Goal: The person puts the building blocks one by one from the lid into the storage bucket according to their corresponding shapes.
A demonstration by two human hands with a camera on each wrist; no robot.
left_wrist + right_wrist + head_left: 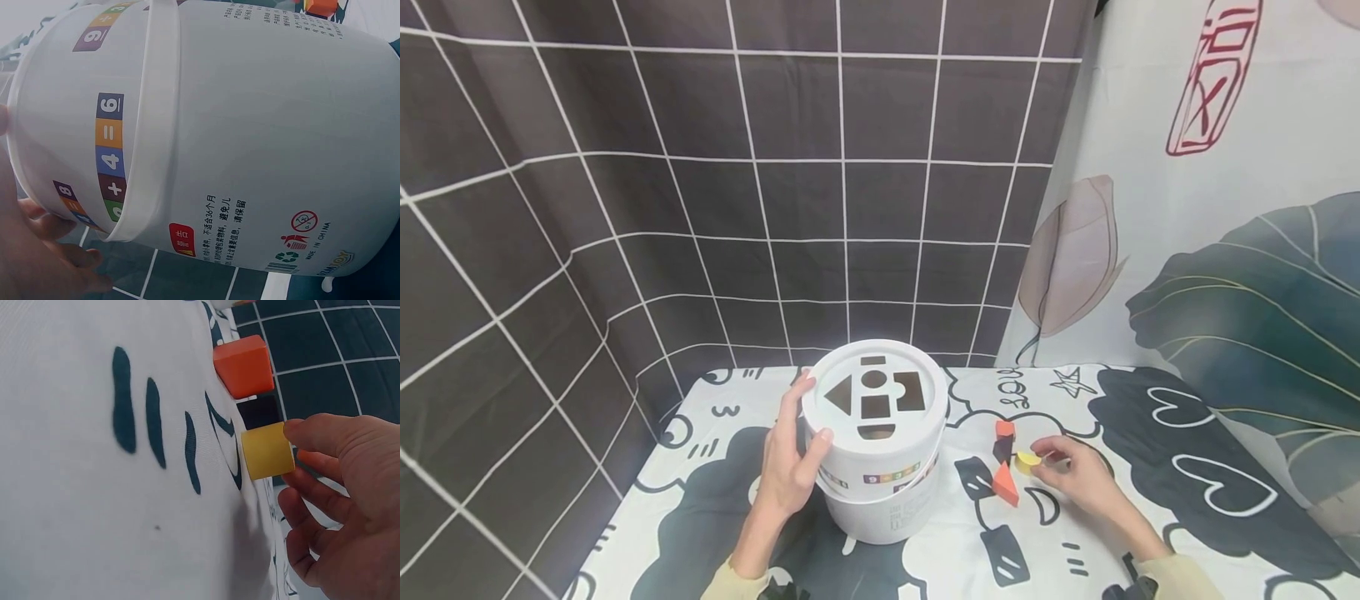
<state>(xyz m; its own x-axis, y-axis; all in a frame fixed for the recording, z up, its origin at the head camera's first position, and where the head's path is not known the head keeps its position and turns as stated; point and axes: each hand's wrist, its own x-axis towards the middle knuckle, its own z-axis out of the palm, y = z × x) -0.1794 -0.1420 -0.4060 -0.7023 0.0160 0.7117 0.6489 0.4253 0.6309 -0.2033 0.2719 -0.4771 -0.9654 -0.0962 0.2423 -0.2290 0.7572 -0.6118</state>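
Right hand [1077,477] grasps a yellow block [1027,462] between thumb and fingertips, at the right of the bench [1105,533]. The head view shows a half-round top on this block; the right wrist view shows a square yellow face, thumb at one corner, fingers below. Whether the block touches the cloth cannot be told.

Left hand [788,468] is not clenched: it rests against the left side of a white bucket [883,515], thumb and index finger spread at the rim of the lid [841,431], other fingers loosely bent in the left wrist view.

The bucket stands upright, left of the blocks. Its lid has a triangular cutout at left, a round one at centre, a notched one at right, a rectangle at far, a square near centre and a round-cornered slot at near. Coloured number strips [110,156] and a red warning label [182,240] are printed on its side.

Just left of the yellow block, a dark block [1003,450] lies between a red-orange block [1004,428] on the far side and an orange triangular block [1006,486] on the near side. Cartoon-print cloth covers the bench; a dark gridded curtain [883,200] hangs behind.
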